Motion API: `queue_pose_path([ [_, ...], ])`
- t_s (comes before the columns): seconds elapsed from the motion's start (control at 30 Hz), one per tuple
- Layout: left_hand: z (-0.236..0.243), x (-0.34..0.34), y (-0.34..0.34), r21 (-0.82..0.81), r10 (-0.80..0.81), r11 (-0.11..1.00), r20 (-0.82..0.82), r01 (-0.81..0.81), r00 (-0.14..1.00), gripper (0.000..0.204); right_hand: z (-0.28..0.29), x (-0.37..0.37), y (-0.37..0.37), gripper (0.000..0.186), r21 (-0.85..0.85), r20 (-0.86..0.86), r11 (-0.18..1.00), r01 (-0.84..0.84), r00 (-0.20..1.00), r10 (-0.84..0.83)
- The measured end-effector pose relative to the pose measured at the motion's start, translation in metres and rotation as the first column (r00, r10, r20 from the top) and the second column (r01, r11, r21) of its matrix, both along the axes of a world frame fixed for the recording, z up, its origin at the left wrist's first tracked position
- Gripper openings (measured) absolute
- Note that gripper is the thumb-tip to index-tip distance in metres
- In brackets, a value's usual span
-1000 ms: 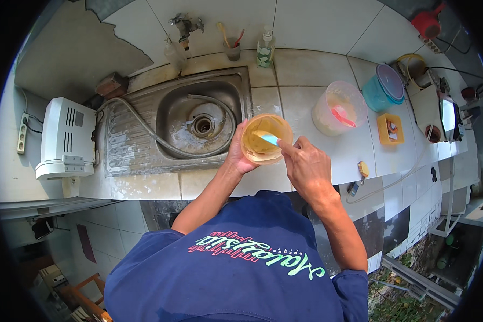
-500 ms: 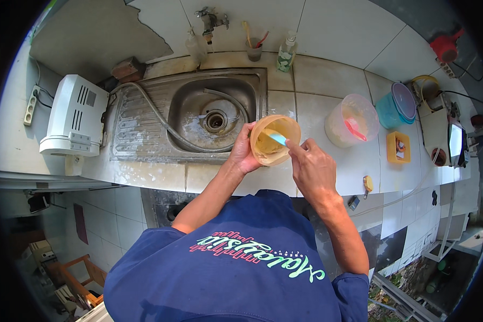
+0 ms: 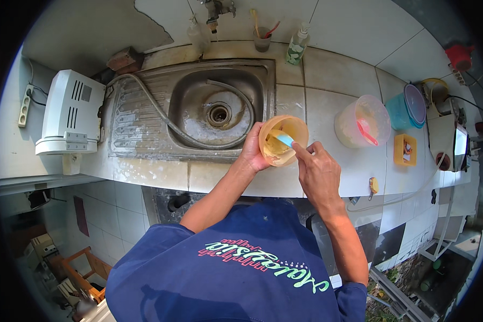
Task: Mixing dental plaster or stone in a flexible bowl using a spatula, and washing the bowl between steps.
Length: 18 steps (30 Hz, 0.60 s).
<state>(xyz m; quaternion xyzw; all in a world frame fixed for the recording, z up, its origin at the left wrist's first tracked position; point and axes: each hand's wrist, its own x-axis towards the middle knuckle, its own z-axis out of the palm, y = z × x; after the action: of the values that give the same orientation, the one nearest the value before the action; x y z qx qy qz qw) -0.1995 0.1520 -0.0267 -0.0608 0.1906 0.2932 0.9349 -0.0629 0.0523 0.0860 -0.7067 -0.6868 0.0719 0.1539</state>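
Observation:
A peach-orange plastic tub (image 3: 302,126) is tilted in front of me, its mouth facing up toward my head. My left hand (image 3: 254,148) is closed round its left side. Inside, a thick yellow paste (image 3: 273,148) clings to the wall and bottom. My right hand (image 3: 320,173) grips a light-blue spatula (image 3: 284,139) by its handle; the yellow-smeared end reaches into the tub. Where the handle ends is hidden by my fingers.
Left of the tub is a steel sink (image 3: 270,86) with a grey hose (image 3: 158,110). On the tiled counter to the right stand a translucent pink tub (image 3: 351,126) with a red utensil, a teal container (image 3: 400,114) and a yellow box (image 3: 405,160). A pump bottle (image 3: 296,48) stands behind.
The view has shifted slightly, so the counter things sit a little farther right. The spatula has turned and moved a bit within the tub, and both hands keep their grips.

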Motion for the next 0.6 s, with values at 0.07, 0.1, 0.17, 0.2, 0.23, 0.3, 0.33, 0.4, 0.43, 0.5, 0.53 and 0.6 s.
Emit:
queue_pose_path([
  [0.07,-0.001,0.002,0.003,-0.026,-0.02,0.999,-0.009,0.02,1.0,0.04,0.002,0.0,0.007,0.031,0.007,0.013,0.999,0.054,0.998,-0.054],
  [0.1,-0.001,0.004,0.004,-0.035,-0.031,0.999,-0.005,0.03,1.0,0.04,0.001,0.002,0.007,0.03,-0.053,0.031,0.998,0.046,0.999,-0.044],
  [0.17,-0.006,0.006,0.008,-0.041,-0.051,0.998,0.019,0.052,0.999,0.041,0.003,0.003,0.01,0.03,-0.121,0.049,0.992,0.044,0.998,-0.038],
  [0.2,-0.008,0.008,0.01,-0.048,-0.056,0.997,0.019,0.057,0.998,0.041,0.009,0.002,0.015,0.029,-0.073,0.052,0.995,0.073,0.996,-0.07],
  [0.23,-0.009,0.009,0.011,-0.063,-0.05,0.997,0.001,0.05,0.999,0.041,0.012,0.002,0.018,0.029,-0.024,0.054,0.994,0.102,0.993,-0.101],
  [0.3,-0.01,0.015,0.014,-0.077,-0.055,0.996,-0.011,0.054,0.998,0.041,0.004,0.01,0.019,0.029,-0.071,0.057,0.995,0.064,0.997,-0.06],
  [0.33,-0.011,0.017,0.014,-0.073,-0.055,0.996,-0.014,0.053,0.998,0.042,0.002,0.014,0.019,0.029,-0.116,0.055,0.993,0.017,0.998,-0.011],
  [0.4,-0.01,0.019,0.016,-0.073,-0.045,0.996,-0.022,0.043,0.999,0.042,0.008,0.021,0.025,0.026,-0.061,0.09,0.996,0.066,0.994,-0.06],
  [0.43,-0.009,0.019,0.017,-0.07,-0.007,0.998,-0.062,0.003,0.998,0.043,0.009,0.024,0.027,0.024,-0.003,0.121,0.994,0.112,0.986,-0.111],
  [0.5,-0.006,0.024,0.022,-0.072,0.026,0.997,-0.099,-0.033,0.995,0.044,-0.004,0.027,0.025,0.021,-0.105,0.123,0.981,0.163,0.981,-0.149],
  [0.53,-0.006,0.026,0.024,-0.041,0.075,0.996,-0.108,-0.079,0.991,0.045,-0.016,0.026,0.022,0.019,-0.204,0.126,0.956,0.209,0.974,-0.186],
  [0.6,-0.01,0.029,0.018,-0.03,0.133,0.99,-0.117,-0.137,0.984,0.047,-0.034,0.014,0.013,0.017,-0.295,-0.093,0.942,0.162,0.976,-0.197],
])
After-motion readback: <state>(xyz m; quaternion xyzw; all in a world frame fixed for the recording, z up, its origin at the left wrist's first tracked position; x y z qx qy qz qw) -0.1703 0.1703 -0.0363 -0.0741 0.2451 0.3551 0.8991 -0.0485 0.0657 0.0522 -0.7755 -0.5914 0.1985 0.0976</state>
